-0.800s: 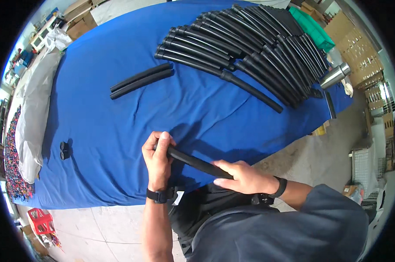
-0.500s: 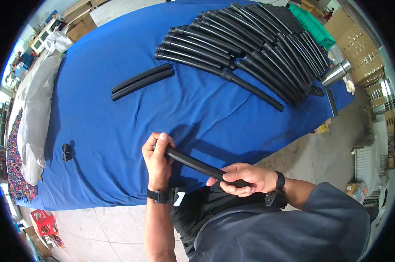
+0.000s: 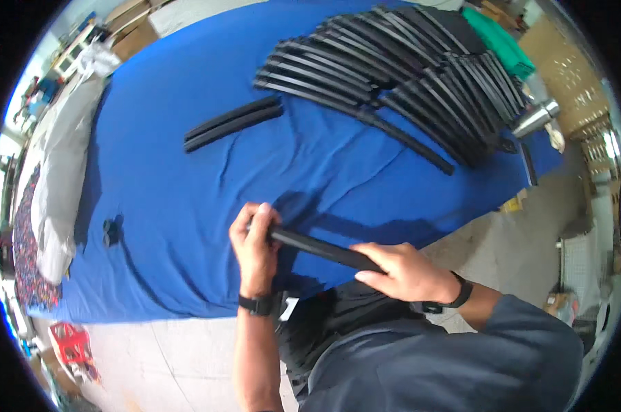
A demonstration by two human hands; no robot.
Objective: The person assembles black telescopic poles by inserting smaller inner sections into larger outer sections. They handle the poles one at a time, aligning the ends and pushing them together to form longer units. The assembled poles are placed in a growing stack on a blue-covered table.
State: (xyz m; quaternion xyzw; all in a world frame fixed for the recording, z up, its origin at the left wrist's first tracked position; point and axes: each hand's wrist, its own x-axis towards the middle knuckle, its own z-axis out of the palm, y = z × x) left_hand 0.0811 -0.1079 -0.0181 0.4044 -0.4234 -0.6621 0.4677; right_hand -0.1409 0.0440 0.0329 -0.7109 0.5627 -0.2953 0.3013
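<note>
I hold a long black strip (image 3: 321, 248) over the near edge of a table covered in blue cloth (image 3: 187, 206). My left hand (image 3: 254, 244) grips its left end, fingers curled over the tip. My right hand (image 3: 400, 271) is closed around its right part, a dark band on that wrist. A large fan of several similar black strips (image 3: 407, 75) lies at the far right of the cloth. Two more black strips (image 3: 231, 122) lie side by side near the middle, apart from the pile.
A small black part (image 3: 110, 232) sits on the cloth at the left. Grey fabric (image 3: 63, 165) drapes over the table's left end. A metal cylinder (image 3: 534, 118) and a green item (image 3: 499, 41) lie at the far right. Cardboard boxes stand beyond, concrete floor below.
My right hand has slid along the strip and turned over it; the strip stays held between both hands at the table's near edge.
</note>
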